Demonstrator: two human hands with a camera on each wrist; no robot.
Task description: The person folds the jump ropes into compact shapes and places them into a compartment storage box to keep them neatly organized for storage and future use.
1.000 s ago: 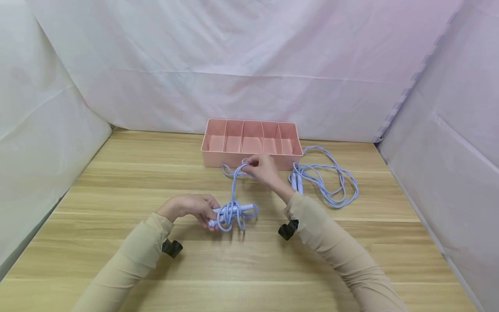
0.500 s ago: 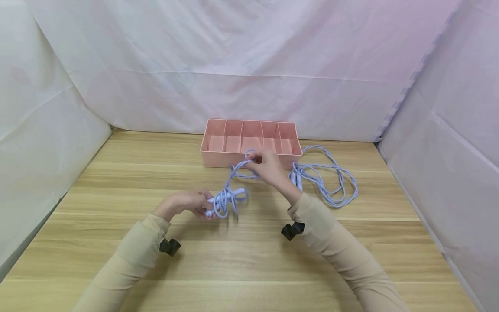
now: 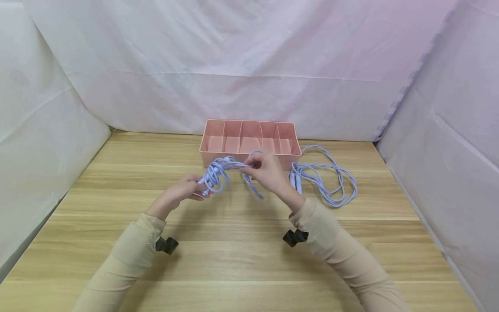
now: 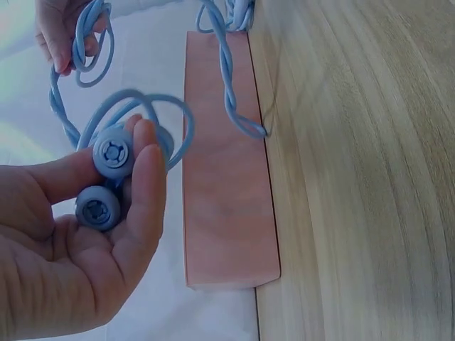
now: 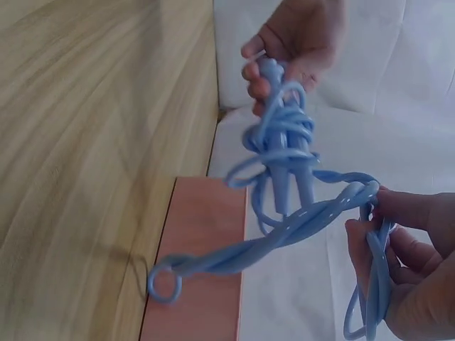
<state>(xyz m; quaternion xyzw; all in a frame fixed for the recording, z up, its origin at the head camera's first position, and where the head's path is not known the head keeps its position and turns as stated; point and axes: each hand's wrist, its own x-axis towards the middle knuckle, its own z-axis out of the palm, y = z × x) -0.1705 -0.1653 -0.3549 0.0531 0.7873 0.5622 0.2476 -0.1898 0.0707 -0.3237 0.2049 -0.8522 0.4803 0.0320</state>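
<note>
Holding a jump rope in front of the pink five-slot organizer.
Your left hand grips both handles, likely steadying the bundle; your right hand pinches spare cord, seemingly for control.

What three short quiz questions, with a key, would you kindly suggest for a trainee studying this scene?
1. Multiple choice: How many compartments does the pink box have?
A) three
B) five
C) seven

2. Short answer: What do the left hand and the right hand each hold?

3. True or false: The second rope lies on the table, outside the pink box.

Key:
1. B
2. Left: two cord-wrapped handles; right: twisted cord
3. True
</note>
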